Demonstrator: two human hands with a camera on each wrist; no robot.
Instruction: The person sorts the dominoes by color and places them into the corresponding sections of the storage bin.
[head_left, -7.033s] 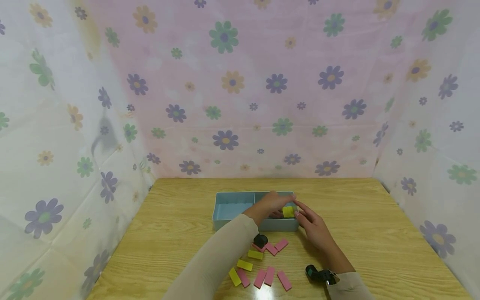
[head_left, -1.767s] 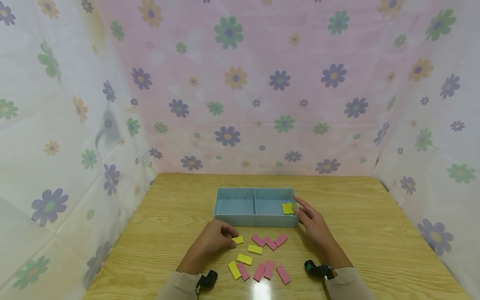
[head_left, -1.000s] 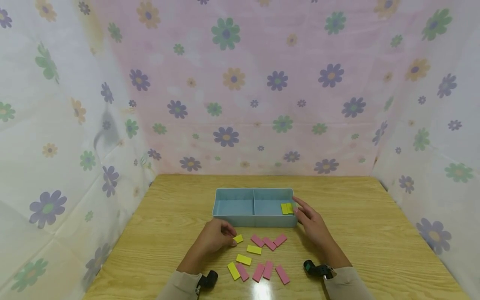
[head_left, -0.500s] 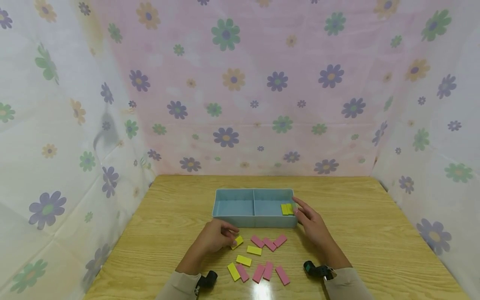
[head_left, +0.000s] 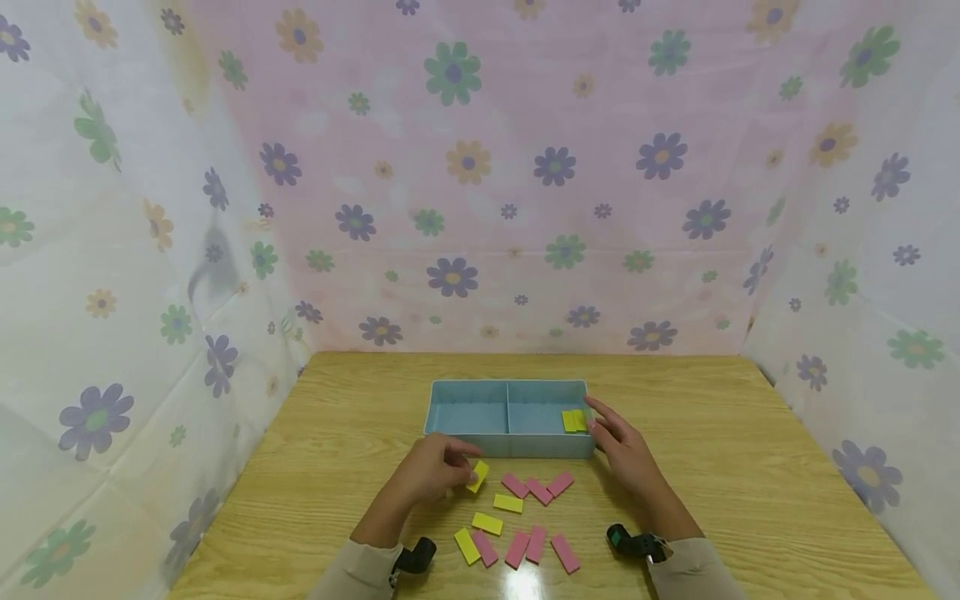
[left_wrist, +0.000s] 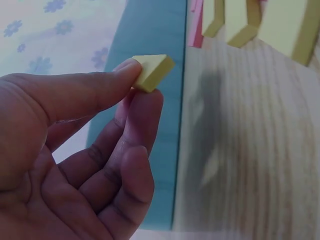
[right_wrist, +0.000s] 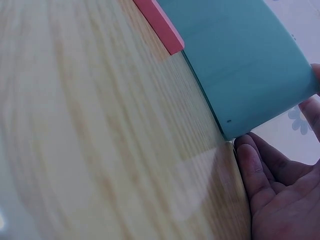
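My left hand (head_left: 431, 473) pinches a yellow domino block (left_wrist: 153, 71) between thumb and fingertips. The block is tilted, just in front of the pale blue two-compartment box (head_left: 468, 446). At the box's right end is my right hand (head_left: 630, 454), gripping it with the thumb and index finger at the rim. In the right wrist view, other fingers (right_wrist: 252, 167) lie against the box's lower corner. Two yellow blocks (head_left: 573, 421) stand side by side in the right compartment, against its right end. The left compartment (head_left: 468, 417) holds nothing visible.
Three yellow blocks, one of them nearest (head_left: 467, 547), lie on the wooden table (head_left: 322, 442). Several pink blocks (head_left: 566, 553) lie among and beside them, some touching. Flowered cloth (head_left: 510, 192) walls the table at the back and sides.
My left hand came out of the right compartment to the table's near side. It has since taken a yellow block, turning and raising it slightly. My right hand has stayed at the box.
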